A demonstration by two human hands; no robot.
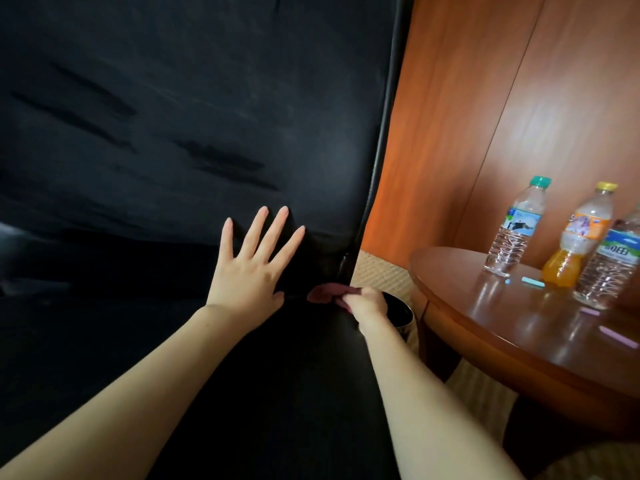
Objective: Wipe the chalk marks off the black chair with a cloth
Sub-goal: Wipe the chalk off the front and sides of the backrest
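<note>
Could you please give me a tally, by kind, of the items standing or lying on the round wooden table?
Plastic bottles: 3 (green-capped, yellow-capped with orange drink, partly cut-off one)
Chalk sticks: 3 (blue, two pink)
Total: 6

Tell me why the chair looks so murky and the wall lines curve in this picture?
Head view: the black chair is dim and soft, with only faint smears showing; window glare shines on the round table; the wide-angle lens bends the wood wall panel seams.
</note>
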